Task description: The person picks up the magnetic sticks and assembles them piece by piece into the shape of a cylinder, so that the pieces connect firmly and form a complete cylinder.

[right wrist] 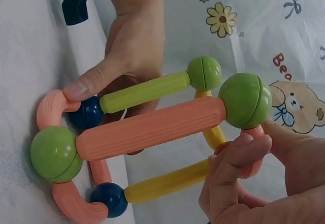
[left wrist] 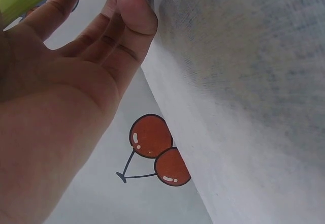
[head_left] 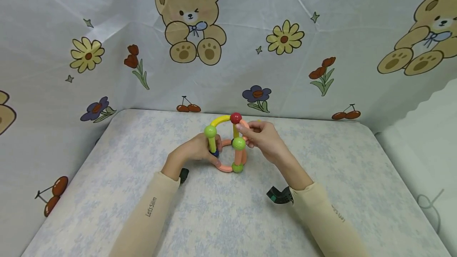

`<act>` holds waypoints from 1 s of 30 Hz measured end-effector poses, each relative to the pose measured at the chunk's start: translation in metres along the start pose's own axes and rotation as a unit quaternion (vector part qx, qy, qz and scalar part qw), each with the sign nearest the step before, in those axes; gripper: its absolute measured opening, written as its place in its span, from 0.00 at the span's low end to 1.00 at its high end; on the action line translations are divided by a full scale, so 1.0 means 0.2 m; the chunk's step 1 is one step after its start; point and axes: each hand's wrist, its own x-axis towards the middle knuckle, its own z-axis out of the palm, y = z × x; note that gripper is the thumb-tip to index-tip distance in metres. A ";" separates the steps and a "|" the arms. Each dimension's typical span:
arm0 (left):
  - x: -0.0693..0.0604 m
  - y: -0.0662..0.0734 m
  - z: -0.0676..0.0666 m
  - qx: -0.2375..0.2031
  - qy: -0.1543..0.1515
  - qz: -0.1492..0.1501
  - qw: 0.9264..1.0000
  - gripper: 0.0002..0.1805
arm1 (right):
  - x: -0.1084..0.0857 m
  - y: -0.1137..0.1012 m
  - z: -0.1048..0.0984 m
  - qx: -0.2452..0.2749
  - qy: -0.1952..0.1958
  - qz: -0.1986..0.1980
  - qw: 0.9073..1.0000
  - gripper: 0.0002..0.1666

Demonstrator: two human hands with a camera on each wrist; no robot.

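Note:
A toy frame of magnetic rods and balls stands on the table, with a salmon upright rod (right wrist: 152,128), a lime upright rod (right wrist: 144,93) and a yellow upright rod (right wrist: 167,181). My left hand (head_left: 194,148) holds its base, the thumb on a curved salmon base rod (right wrist: 50,108) beside a dark blue ball (right wrist: 85,113). At the top, my right hand (head_left: 265,138) pinches a curved salmon rod (head_left: 244,124) between the red ball (head_left: 235,117) and a green ball (head_left: 239,143). Another green ball (head_left: 210,131) tops the lime rod, joined to a curved yellow rod (head_left: 220,120).
The frame stands toward the back of the pale blue patterned table (head_left: 228,217). Behind it hangs a white cloth (head_left: 235,78) printed with bears, flowers and cherries. A dark wrist device (head_left: 280,195) sits by the right cuff. A thin cable (head_left: 430,205) lies at the far right.

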 end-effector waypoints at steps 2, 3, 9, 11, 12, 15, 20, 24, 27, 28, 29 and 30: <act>0.00 0.00 0.00 0.001 0.001 -0.003 1.000 0.25 | 0.00 -0.01 -0.02 -0.018 -0.029 0.001 0.999 0.25; 0.00 0.01 0.00 0.001 0.002 -0.002 1.000 0.25 | 0.00 -0.01 -0.04 -0.034 -0.050 0.001 0.998 0.26; -0.01 0.01 0.00 -0.005 0.020 -0.002 1.000 0.24 | 0.03 0.04 -0.16 -0.164 -0.210 -0.034 0.963 0.21; -0.01 0.01 0.01 -0.006 0.039 -0.014 0.999 0.25 | 0.04 0.08 -0.15 -0.203 -0.225 -0.050 0.952 0.20; -0.01 0.01 0.01 -0.005 0.049 -0.021 0.999 0.25 | 0.04 0.10 -0.13 -0.224 -0.221 -0.059 0.947 0.19; 0.00 0.00 0.02 -0.005 0.087 -0.040 0.995 0.25 | 0.07 0.17 -0.05 -0.282 -0.167 -0.096 0.940 0.14; 0.01 -0.01 0.02 -0.008 0.113 -0.053 0.992 0.22 | 0.10 0.24 0.00 -0.347 -0.055 -0.141 0.926 0.08; 0.01 0.00 0.01 0.009 0.111 -0.056 0.992 0.20 | 0.11 0.26 0.00 -0.359 -0.015 -0.160 0.919 0.06; 0.01 0.01 0.00 0.027 0.107 -0.050 0.993 0.16 | 0.12 0.27 0.00 -0.365 0.003 -0.177 0.914 0.06; 0.01 0.01 0.00 0.032 0.104 -0.046 0.993 0.15 | 0.12 0.28 -0.01 -0.366 0.008 -0.182 0.913 0.06; 0.01 0.02 0.00 0.039 0.101 -0.044 0.993 0.14 | 0.13 0.28 -0.01 -0.365 0.014 -0.187 0.912 0.06; 0.01 0.03 0.00 0.044 0.096 -0.046 0.993 0.14 | 0.13 0.28 -0.02 -0.363 0.021 -0.189 0.912 0.06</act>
